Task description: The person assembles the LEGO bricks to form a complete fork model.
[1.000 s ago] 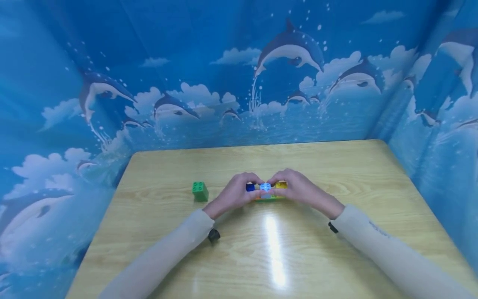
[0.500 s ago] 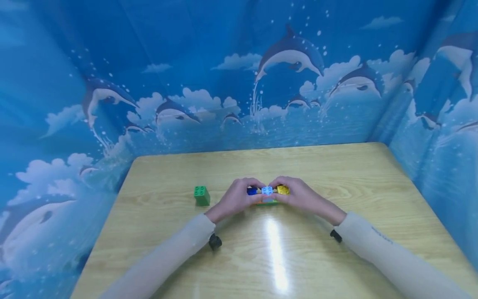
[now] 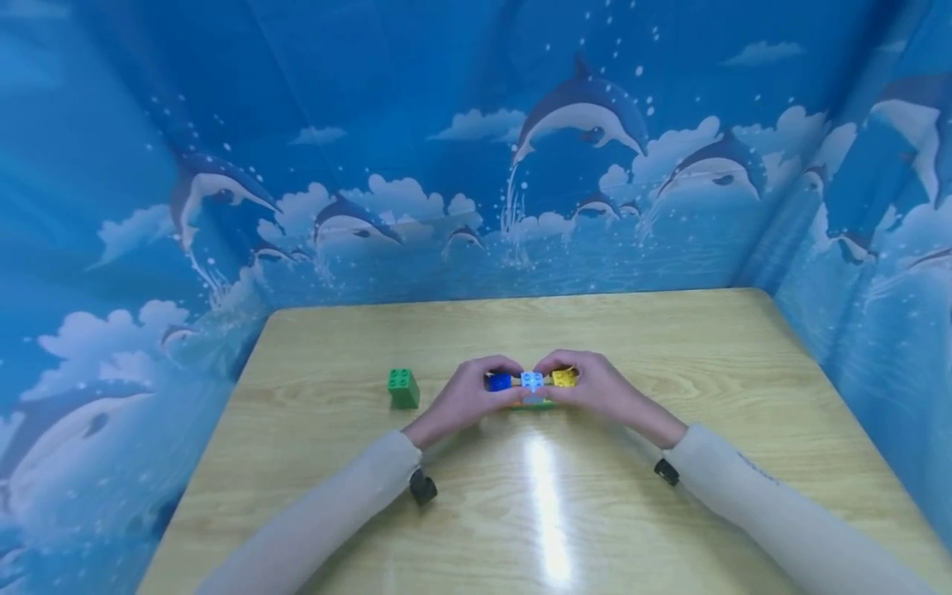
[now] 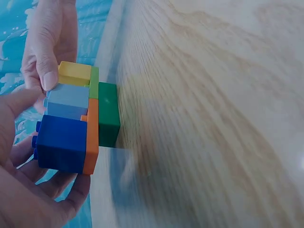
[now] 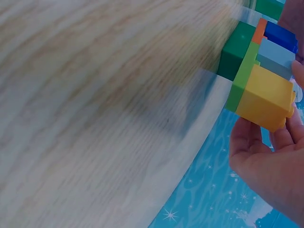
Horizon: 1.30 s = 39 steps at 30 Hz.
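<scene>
A toy-brick stack stands on the table, with a dark green brick [image 4: 109, 114] lowest. An orange plate [image 4: 92, 135] and a light green plate [image 5: 242, 78] lie side by side over it. On these sit a blue brick [image 4: 61, 145], a light blue brick [image 3: 531, 381] in the middle and a yellow brick [image 5: 266, 97]. My left hand [image 3: 472, 388] pinches the light blue brick, its fingers arched round the blue one. From the other side my right hand [image 3: 591, 383] pinches the same light blue brick, its fingers arched round the yellow one. Both thumbs are on the near side.
A separate green brick block [image 3: 404, 388] stands upright left of the left hand. The wooden table [image 3: 335, 463] ends at a far edge before a blue dolphin-print curtain [image 3: 416, 165], which also hangs at both sides.
The head view has tilted slightly, so everything sits a little lower in it. Left-hand fingers have opened out somewhat round the blue brick, showing more of it. The stack has stayed in place.
</scene>
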### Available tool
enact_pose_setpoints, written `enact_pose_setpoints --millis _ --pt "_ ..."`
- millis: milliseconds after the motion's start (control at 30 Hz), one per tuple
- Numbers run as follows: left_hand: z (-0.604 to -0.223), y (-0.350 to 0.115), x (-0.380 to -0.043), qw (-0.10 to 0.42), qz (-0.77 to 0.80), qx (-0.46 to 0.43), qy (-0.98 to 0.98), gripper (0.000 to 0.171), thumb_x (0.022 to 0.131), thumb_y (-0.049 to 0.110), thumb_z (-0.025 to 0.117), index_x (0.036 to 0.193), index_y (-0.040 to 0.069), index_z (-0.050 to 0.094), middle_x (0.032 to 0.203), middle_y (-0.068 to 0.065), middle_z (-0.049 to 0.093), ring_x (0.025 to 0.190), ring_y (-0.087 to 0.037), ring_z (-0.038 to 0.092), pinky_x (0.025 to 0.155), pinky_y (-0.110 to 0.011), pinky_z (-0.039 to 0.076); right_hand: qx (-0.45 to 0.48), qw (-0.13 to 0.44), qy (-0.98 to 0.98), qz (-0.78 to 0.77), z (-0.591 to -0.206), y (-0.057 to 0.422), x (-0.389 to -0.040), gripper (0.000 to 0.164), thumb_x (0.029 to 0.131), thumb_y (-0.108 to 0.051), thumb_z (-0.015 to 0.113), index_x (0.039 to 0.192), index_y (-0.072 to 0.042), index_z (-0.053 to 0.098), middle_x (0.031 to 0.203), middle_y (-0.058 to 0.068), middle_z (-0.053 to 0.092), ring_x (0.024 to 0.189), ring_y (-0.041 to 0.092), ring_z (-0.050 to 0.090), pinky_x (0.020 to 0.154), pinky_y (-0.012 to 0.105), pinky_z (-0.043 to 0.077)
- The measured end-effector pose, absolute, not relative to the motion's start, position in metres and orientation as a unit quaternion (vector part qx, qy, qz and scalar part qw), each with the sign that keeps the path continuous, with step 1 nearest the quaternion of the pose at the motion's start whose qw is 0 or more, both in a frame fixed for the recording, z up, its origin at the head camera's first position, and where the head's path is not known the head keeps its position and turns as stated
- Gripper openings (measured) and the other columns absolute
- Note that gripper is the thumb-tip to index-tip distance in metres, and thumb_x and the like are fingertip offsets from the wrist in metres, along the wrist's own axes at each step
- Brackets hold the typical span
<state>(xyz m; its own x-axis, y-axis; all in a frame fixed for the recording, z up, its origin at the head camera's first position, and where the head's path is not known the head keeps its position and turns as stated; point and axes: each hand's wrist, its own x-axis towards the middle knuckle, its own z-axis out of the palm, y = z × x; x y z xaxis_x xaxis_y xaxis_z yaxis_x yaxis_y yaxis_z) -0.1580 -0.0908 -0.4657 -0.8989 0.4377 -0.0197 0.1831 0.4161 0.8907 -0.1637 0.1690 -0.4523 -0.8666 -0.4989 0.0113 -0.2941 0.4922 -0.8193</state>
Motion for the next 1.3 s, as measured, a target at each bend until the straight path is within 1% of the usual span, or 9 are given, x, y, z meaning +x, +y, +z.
enact_pose_setpoints --millis 133,233,333,433,667,800,967,1167,1300 --pt "-0.468 -0.094 -0.153 0.134 0.517 0.170 0.828 0.058 0.097 0.048 0.083 0.142 0.014 0.069 0.134 0.000 0.068 0.113 -0.020 0.066 0.095 -0.042 0.058 -0.223 0.119 0.856 -0.450 -0.452 0.170 -0.164 0.029 0.098 -0.027 0.085 0.125 -0.018 0.079 0.120 -0.005 0.075 0.113 0.021 0.067 0.097 0.049 0.054" --pt "-0.468 -0.099 -0.146 0.125 0.514 0.154 0.835 0.067 0.098 0.047 0.082 0.151 0.011 0.061 0.145 -0.001 0.063 0.128 -0.022 0.061 0.107 -0.047 0.054 -0.224 0.121 0.855 -0.452 -0.452 0.170 -0.164 0.031 0.099 -0.028 0.085 0.127 -0.017 0.078 0.121 -0.003 0.075 0.114 0.023 0.068 0.099 0.050 0.055" --pt "-0.468 -0.104 -0.139 0.095 0.503 0.145 0.847 0.068 0.099 0.043 0.082 0.155 0.011 0.058 0.153 -0.003 0.059 0.140 -0.025 0.055 0.115 -0.052 0.047 -0.220 0.118 0.855 -0.455 -0.452 0.169 -0.163 0.032 0.098 -0.027 0.085 0.127 -0.015 0.078 0.122 -0.003 0.075 0.116 0.026 0.068 0.101 0.052 0.055" --pt "-0.467 -0.112 -0.130 0.063 0.496 0.145 0.854 0.064 0.100 0.036 0.081 0.154 0.010 0.058 0.155 -0.005 0.057 0.145 -0.030 0.052 0.117 -0.055 0.045 -0.215 0.116 0.855 -0.457 -0.453 0.167 -0.162 0.033 0.097 -0.025 0.086 0.127 -0.015 0.078 0.122 -0.002 0.075 0.118 0.028 0.068 0.103 0.053 0.054" --pt "-0.463 -0.128 -0.103 0.037 0.510 0.118 0.851 0.054 0.099 0.029 0.082 0.146 0.009 0.063 0.146 -0.002 0.063 0.138 -0.029 0.055 0.113 -0.054 0.048 -0.216 0.109 0.857 -0.454 -0.455 0.167 -0.162 0.033 0.097 -0.026 0.087 0.126 -0.014 0.077 0.121 -0.003 0.075 0.117 0.027 0.069 0.103 0.052 0.055" --pt "-0.465 -0.136 -0.090 0.038 0.514 0.099 0.851 0.050 0.099 0.026 0.082 0.142 0.007 0.065 0.140 -0.003 0.066 0.133 -0.030 0.058 0.112 -0.055 0.049 -0.218 0.105 0.858 -0.453 -0.455 0.168 -0.162 0.033 0.097 -0.027 0.087 0.126 -0.015 0.077 0.121 -0.003 0.075 0.116 0.024 0.069 0.103 0.052 0.055" --pt "-0.469 -0.147 -0.078 0.040 0.515 0.066 0.854 0.044 0.098 0.023 0.083 0.136 0.008 0.067 0.132 -0.004 0.069 0.126 -0.029 0.062 0.110 -0.054 0.052 -0.217 0.112 0.856 -0.457 -0.454 0.167 -0.163 0.032 0.097 -0.027 0.086 0.126 -0.015 0.077 0.121 -0.003 0.075 0.117 0.027 0.068 0.104 0.054 0.054" --pt "-0.473 -0.162 -0.069 0.019 0.518 0.005 0.855 0.026 0.097 0.017 0.082 0.118 0.007 0.070 0.122 -0.003 0.069 0.118 -0.025 0.065 0.108 -0.051 0.054 -0.210 0.117 0.854 -0.461 -0.455 0.168 -0.163 0.033 0.097 -0.028 0.086 0.126 -0.016 0.077 0.122 -0.003 0.074 0.117 0.024 0.067 0.104 0.054 0.053" --pt "-0.476 -0.174 -0.063 0.007 0.514 -0.025 0.857 0.017 0.098 0.017 0.081 0.107 0.007 0.069 0.121 -0.007 0.068 0.115 -0.025 0.066 0.104 -0.050 0.056 -0.209 0.117 0.855 -0.459 -0.455 0.168 -0.163 0.033 0.097 -0.028 0.086 0.126 -0.016 0.077 0.122 -0.003 0.074 0.117 0.024 0.066 0.103 0.054 0.054"
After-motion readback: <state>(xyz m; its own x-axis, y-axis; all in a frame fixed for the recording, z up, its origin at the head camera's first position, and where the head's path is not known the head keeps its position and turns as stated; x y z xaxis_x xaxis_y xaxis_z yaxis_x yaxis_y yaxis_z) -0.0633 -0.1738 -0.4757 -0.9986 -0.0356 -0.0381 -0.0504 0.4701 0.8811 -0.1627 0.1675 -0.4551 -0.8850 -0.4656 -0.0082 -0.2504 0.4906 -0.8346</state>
